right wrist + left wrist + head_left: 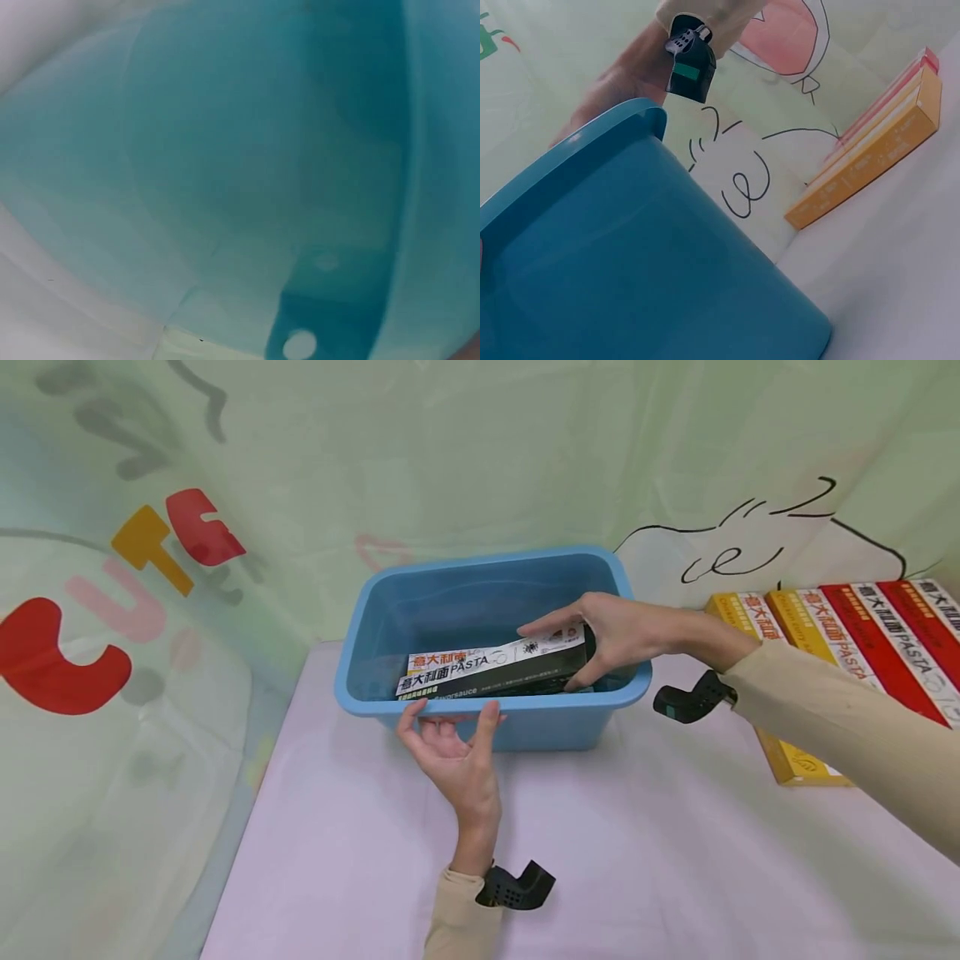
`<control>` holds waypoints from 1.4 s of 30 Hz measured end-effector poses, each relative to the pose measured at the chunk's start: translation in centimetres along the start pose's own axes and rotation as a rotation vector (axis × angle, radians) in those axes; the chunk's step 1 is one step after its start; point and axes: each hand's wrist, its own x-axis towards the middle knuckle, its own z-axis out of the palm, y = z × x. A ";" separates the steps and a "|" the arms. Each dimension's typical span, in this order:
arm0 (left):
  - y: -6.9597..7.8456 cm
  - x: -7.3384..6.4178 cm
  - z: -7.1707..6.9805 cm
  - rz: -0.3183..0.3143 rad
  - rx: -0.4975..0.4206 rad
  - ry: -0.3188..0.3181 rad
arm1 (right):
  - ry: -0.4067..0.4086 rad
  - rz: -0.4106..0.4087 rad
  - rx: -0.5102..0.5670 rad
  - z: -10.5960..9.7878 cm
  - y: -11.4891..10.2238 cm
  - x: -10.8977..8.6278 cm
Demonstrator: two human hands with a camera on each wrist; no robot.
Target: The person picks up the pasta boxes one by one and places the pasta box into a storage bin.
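A blue plastic bin (491, 727) stands on the table, its near wall filling much of the left wrist view. Inside it lies a black and white pasta box (495, 667), slightly slanted, partly covering another pasta box (442, 658) with red lettering. My right hand (611, 631) reaches over the bin's right side and grips the black box's right end, thumb near, fingers beyond. With thumb and fingers at the front rim, my left hand (457, 760) holds the bin from below the lip. The right wrist view shows only close blue plastic of the bin (225, 150).
Right of the bin, several pasta boxes lie side by side: yellow boxes (806, 762) and red boxes (892, 647). A pale table (600, 852) lies under everything. A printed curtain (487, 460) hangs behind and at the left.
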 end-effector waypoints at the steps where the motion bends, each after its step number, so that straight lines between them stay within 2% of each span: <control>1: 0.0 0.0 0.0 0.000 0.002 -0.003 | 0.005 -0.001 0.014 0.0 0.0 -0.1; 6: 0.0 -0.1 -0.1 -0.007 0.013 -0.009 | 0.055 -0.013 0.097 -0.1 -0.1 -0.8; 10: 0.1 -0.2 -0.1 -0.010 0.018 -0.007 | 0.131 -0.011 0.130 0.0 -0.5 -2.2; 15: 0.1 -0.6 0.1 -0.021 0.027 -0.021 | 0.306 -0.005 0.209 0.8 -0.2 -5.8; 18: -0.1 -0.7 0.2 -0.028 0.034 -0.039 | 0.406 0.033 0.240 1.7 0.6 -8.5; 22: 0.0 -0.8 0.3 -0.036 0.048 -0.048 | 0.544 0.115 0.244 3.4 1.9 -12.1; 27: 0.6 -0.6 0.7 -0.069 0.065 -0.029 | 0.700 0.214 0.263 6.2 4.3 -15.5; 32: 1.3 -0.1 0.9 -0.090 0.103 0.029 | 0.730 0.343 0.247 8.4 7.0 -18.6; 36: 1.7 0.3 0.7 -0.097 0.116 0.048 | 0.763 0.446 0.261 9.7 8.9 -21.1; 42: 1.9 0.5 0.6 -0.089 0.121 0.061 | 0.778 0.700 0.246 10.8 10.8 -24.5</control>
